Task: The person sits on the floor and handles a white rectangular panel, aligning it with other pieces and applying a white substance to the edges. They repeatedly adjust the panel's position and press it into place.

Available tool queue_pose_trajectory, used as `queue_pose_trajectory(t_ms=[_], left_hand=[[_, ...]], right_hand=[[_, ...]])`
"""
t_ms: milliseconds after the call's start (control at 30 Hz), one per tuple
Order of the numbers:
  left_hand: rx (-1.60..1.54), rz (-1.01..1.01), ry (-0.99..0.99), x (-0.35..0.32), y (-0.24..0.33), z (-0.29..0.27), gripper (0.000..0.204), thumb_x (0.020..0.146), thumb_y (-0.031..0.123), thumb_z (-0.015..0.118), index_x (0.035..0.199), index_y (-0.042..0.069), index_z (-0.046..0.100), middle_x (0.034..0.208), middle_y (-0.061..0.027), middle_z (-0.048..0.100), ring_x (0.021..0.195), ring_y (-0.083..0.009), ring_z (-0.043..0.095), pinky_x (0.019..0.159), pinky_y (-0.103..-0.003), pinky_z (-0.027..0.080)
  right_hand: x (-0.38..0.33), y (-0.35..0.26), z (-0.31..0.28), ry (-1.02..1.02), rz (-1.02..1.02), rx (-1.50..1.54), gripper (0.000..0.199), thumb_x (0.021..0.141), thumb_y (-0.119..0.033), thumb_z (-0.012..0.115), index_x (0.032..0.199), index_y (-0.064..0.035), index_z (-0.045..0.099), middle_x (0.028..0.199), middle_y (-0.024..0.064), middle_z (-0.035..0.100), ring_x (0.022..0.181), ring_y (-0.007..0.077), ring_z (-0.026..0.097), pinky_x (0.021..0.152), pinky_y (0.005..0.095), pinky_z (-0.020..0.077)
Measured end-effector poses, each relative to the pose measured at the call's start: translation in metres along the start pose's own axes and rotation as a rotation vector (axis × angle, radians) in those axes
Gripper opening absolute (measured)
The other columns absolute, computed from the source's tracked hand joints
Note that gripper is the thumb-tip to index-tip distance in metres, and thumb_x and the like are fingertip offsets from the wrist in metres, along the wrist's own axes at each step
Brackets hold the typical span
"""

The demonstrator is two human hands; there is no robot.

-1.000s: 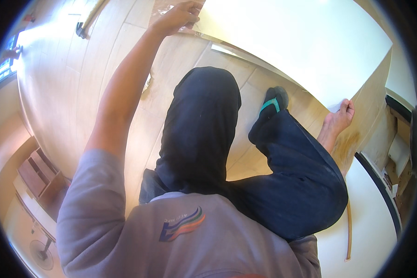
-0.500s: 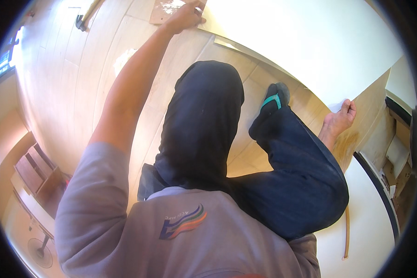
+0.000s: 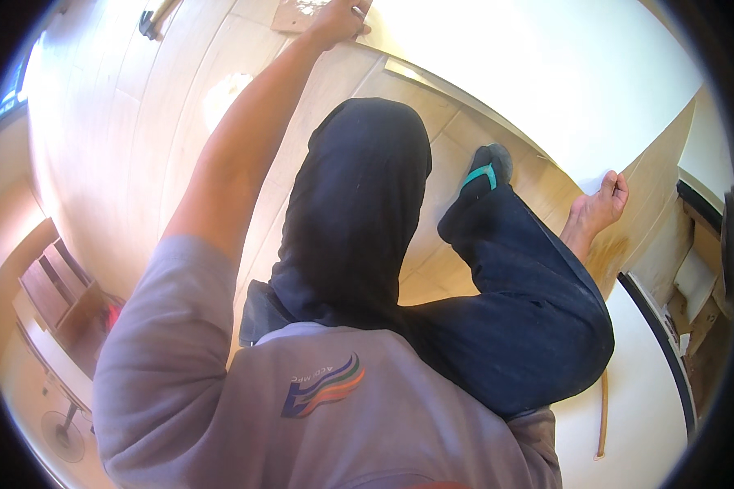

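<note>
A large, thin white sheet [image 3: 530,73] stretches across the upper right, its near edge raised a little off the floor and bowed. At its near left corner, my left hand [image 3: 340,23] is closed on the edge, with the fingers partly cut off by the top of the view. My right hand [image 3: 602,205] pinches the near right corner between thumb and curled fingers. Beside my left hand lies a flat brownish board [image 3: 292,16] with white smears on it. Beneath the sheet's near edge, a pale strip [image 3: 408,72] shows on the floor.
A hammer [image 3: 149,24] lies on the tiled floor [image 3: 167,98] at the upper left. My bent legs and a sandalled foot [image 3: 488,173] are close to the sheet. On the right are a white dark-edged panel [image 3: 644,367] and cluttered boxes [image 3: 700,285]. Wooden furniture [image 3: 61,285] stands left.
My left hand has shifted slightly up and to the right in the view, still on the sheet's corner. My right hand stays at its corner.
</note>
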State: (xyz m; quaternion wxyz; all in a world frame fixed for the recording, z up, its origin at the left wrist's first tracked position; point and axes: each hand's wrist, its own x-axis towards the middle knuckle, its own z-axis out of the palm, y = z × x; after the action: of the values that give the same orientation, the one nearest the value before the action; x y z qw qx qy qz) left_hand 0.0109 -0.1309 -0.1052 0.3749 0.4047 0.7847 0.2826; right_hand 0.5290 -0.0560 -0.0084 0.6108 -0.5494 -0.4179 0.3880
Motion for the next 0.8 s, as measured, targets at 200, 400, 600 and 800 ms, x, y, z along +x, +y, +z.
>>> queue_pose_trajectory(t_ms=[200, 400, 600, 800], left_hand=[[0.030, -0.035, -0.014, -0.001, 0.001, 0.005, 0.027, 0.073, 0.003, 0.080, 0.096, 0.003, 0.066, 0.073, -0.0101, 0.067, 0.065, -0.0220, 0.065, 0.058, -0.039, 0.053], [0.127, 0.085, 0.074, 0.010, -0.012, 0.017, 0.028, 0.068, 0.003, 0.083, 0.091, 0.004, 0.067, 0.076, -0.0106, 0.067, 0.066, -0.0227, 0.065, 0.058, -0.040, 0.053], [0.089, 0.046, 0.075, 0.008, -0.012, 0.015, 0.028, 0.069, 0.002, 0.083, 0.092, 0.004, 0.067, 0.076, -0.0101, 0.067, 0.066, -0.0221, 0.064, 0.057, -0.039, 0.053], [0.035, -0.024, 0.059, 0.005, -0.005, 0.016, 0.026, 0.070, 0.000, 0.080, 0.092, 0.004, 0.067, 0.074, -0.0091, 0.067, 0.062, -0.0216, 0.064, 0.056, -0.038, 0.052]], right_hand=[[0.006, 0.005, -0.008, 0.005, -0.028, -0.032, 0.016, 0.094, 0.002, 0.068, 0.109, -0.0012, 0.063, 0.100, 0.0060, 0.065, 0.094, 0.0139, 0.059, 0.087, 0.0272, 0.0489], [0.008, 0.010, -0.012, -0.001, 0.002, -0.025, 0.015, 0.094, 0.001, 0.067, 0.108, -0.0008, 0.062, 0.101, 0.0075, 0.066, 0.093, 0.0153, 0.061, 0.087, 0.0295, 0.0518], [0.005, 0.009, -0.007, -0.007, -0.001, -0.008, 0.015, 0.094, 0.001, 0.067, 0.108, -0.0010, 0.063, 0.100, 0.0070, 0.066, 0.092, 0.0153, 0.062, 0.086, 0.0290, 0.0518], [0.007, 0.011, -0.012, -0.009, -0.009, -0.004, 0.015, 0.094, 0.001, 0.067, 0.108, -0.0009, 0.062, 0.100, 0.0077, 0.066, 0.093, 0.0161, 0.062, 0.087, 0.0299, 0.0525]])
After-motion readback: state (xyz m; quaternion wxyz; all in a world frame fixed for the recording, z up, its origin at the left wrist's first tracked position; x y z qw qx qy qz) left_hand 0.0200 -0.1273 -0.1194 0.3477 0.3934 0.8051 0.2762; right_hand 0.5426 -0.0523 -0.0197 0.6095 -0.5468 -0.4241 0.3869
